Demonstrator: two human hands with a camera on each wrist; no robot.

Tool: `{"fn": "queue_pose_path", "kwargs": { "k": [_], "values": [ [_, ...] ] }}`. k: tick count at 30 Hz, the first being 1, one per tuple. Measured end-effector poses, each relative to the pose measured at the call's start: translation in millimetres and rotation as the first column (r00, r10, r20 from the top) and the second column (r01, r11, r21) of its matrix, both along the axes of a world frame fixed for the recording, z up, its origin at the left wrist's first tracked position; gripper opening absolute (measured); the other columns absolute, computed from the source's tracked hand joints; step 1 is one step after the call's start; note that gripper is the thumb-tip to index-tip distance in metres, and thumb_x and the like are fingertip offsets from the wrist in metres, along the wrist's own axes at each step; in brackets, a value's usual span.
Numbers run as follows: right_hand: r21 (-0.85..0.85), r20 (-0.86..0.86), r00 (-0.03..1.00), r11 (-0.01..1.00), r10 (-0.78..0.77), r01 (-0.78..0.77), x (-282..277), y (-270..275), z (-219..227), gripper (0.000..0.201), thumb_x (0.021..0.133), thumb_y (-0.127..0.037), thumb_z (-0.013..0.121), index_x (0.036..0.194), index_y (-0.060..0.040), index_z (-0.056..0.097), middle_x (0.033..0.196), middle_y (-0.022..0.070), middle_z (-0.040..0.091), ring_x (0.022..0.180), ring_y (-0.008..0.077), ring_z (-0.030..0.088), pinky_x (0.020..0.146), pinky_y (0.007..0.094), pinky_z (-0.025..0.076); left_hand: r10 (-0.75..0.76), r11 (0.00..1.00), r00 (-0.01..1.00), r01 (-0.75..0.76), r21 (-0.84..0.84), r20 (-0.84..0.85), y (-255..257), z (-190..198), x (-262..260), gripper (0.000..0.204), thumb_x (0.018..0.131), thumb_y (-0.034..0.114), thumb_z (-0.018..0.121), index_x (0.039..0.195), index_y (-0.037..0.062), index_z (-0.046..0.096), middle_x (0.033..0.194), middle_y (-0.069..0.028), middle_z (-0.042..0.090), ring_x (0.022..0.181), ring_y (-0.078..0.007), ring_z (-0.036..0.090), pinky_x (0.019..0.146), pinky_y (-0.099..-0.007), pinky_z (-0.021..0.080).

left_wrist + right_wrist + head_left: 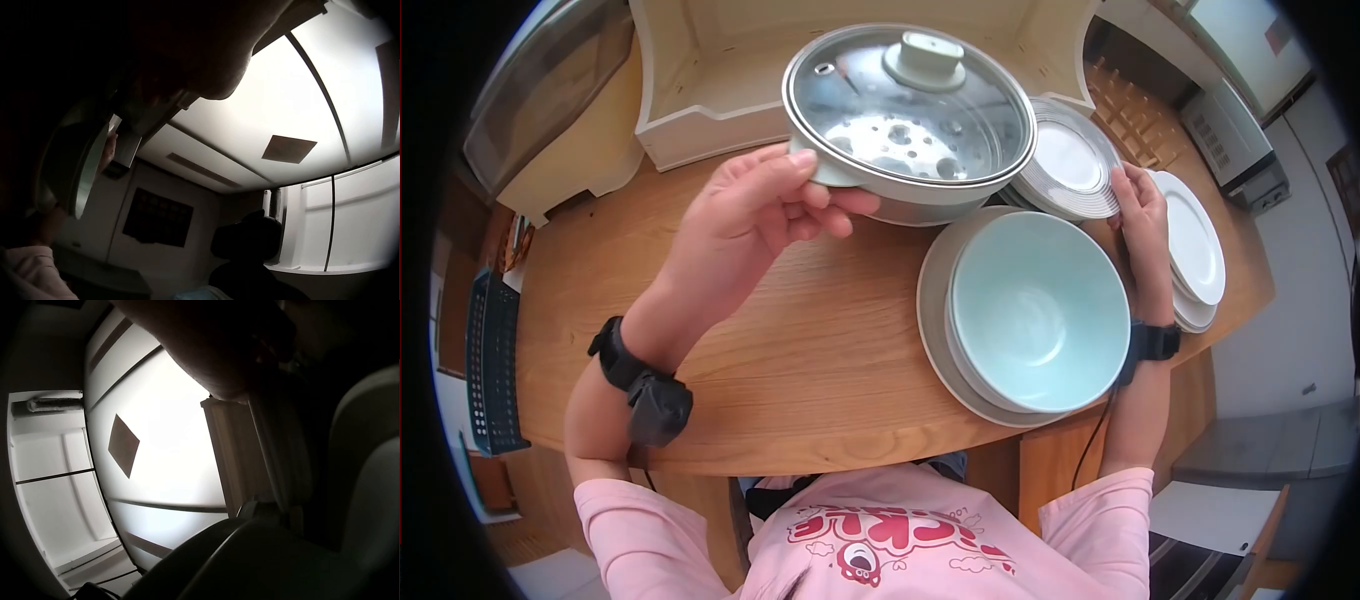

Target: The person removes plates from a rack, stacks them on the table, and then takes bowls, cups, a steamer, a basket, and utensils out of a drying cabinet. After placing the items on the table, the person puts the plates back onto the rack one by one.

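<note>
My left hand [750, 210] pinches the side handle of a lidded steel pot [900, 130], thumb on top and fingers below. Its glass lid has a pale green knob [925, 60], and the pot is tilted toward me. At the right, my right hand [1143, 215] grips the edge of a ringed plate [1072, 160], which lies beside the pot. A light blue bowl [1040, 310] stands on a wider grey plate [935, 350] in front. In the dark left wrist view, a bowl [90, 169] shows at the left; the right wrist view is mostly shadow.
White plates [1197, 240] are stacked at the table's right edge. Behind stand a cream shelf [740, 120], a wooden rack [1135, 115] and a white appliance [1225, 130]. A dark basket [492, 360] is left of the wooden table [800, 370].
</note>
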State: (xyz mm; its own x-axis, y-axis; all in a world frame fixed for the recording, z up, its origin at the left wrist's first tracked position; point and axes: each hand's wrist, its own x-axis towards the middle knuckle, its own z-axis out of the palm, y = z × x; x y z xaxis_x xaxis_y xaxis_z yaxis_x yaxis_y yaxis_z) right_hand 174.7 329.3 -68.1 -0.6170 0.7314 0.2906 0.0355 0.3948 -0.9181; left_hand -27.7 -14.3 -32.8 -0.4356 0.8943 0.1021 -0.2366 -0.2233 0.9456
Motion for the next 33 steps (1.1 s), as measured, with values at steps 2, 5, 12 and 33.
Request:
{"fn": "queue_pose_path", "kwargs": {
  "k": [2, 5, 12, 33],
  "values": [
    [-0.007, -0.002, 1.0, 1.0, 0.0, 0.0, 0, 2, -1, 0.044, 0.091, -0.028, 0.062, 0.117, 0.0073, 0.053, 0.074, -0.0013, 0.058, 0.054, 0.0012, 0.045, 0.047, 0.0158, 0.035, 0.014, 1.0, 0.999, -0.014, 0.012, -0.033, -10, 9, 0, 0.026, 0.096, 0.025, 0.049, 0.085, 0.0045, 0.061, 0.097, -0.0194, 0.069, 0.082, -0.0162, 0.065, 0.074, -0.0251, 0.049],
    [-0.002, -0.002, 1.0, 1.0, -0.003, 0.003, 0, 4, -2, 0.045, 0.091, -0.028, 0.062, 0.117, 0.0075, 0.053, 0.074, -0.0015, 0.058, 0.054, 0.0013, 0.045, 0.046, 0.0162, 0.035, 0.071, 0.997, 0.994, -0.073, -0.016, -0.08, -29, 27, 10, 0.026, 0.096, 0.024, 0.047, 0.088, 0.0028, 0.06, 0.093, -0.0183, 0.069, 0.081, -0.0169, 0.066, 0.074, -0.0256, 0.049],
    [-0.004, -0.005, 1.0, 1.0, -0.024, 0.024, 0, -4, 0, 0.044, 0.092, -0.028, 0.062, 0.116, 0.0073, 0.053, 0.073, -0.0014, 0.057, 0.053, 0.0015, 0.044, 0.047, 0.0162, 0.035, 0.117, 0.979, 0.985, -0.136, -0.15, -0.129, -84, 31, 27, 0.031, 0.093, 0.025, 0.048, 0.092, -0.0043, 0.058, 0.083, -0.0189, 0.068, 0.071, -0.0184, 0.067, 0.062, -0.0247, 0.052],
    [-0.02, -0.038, 0.999, 0.999, 0.03, -0.031, 0, 7, -7, 0.038, 0.096, -0.032, 0.054, 0.111, 0.0024, 0.058, 0.072, -0.0007, 0.056, 0.053, 0.0033, 0.045, 0.048, 0.0181, 0.036, -0.08, 0.991, 0.993, 0.088, 0.097, -0.084, 14, 17, 0, 0.025, 0.097, 0.022, 0.043, 0.086, 0.0045, 0.057, 0.095, -0.0203, 0.068, 0.076, -0.0158, 0.063, 0.072, -0.0258, 0.049]
  ]
}}
